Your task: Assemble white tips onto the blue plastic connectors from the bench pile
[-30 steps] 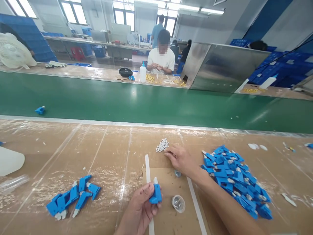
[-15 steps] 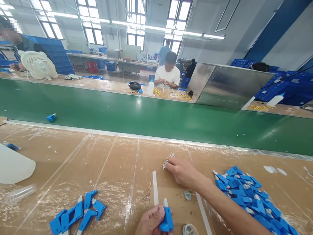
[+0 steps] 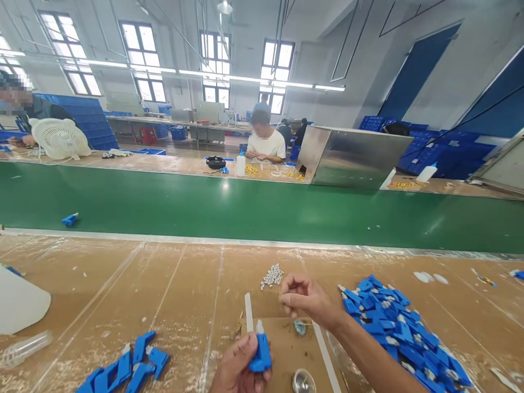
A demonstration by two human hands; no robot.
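My left hand (image 3: 237, 363) grips a blue plastic part (image 3: 261, 353) with a white tip pointing up, low in the middle of the view. Above and right of it, my right hand (image 3: 309, 300) has thumb and forefinger pinched together. Whatever lies between those fingertips is too small to make out. Just left of the right hand is a little heap of small grey-white pieces (image 3: 272, 277), apart from the fingers. Under the hands lies a cardboard sheet (image 3: 282, 355) with a white strip (image 3: 249, 312) at its left side.
A large pile of blue parts (image 3: 397, 322) lies at right, a smaller group (image 3: 141, 349) at left. Near me stand a small clear cup (image 3: 303, 380) and a white container (image 3: 22, 300). Beyond runs a green conveyor belt (image 3: 204, 204); a co-worker (image 3: 266, 143) sits across it.
My right hand has drawn back from the heap of small pieces toward me, fingers pinched, uncovering the heap. My left hand still grips the blue part. The camera view has tilted up.
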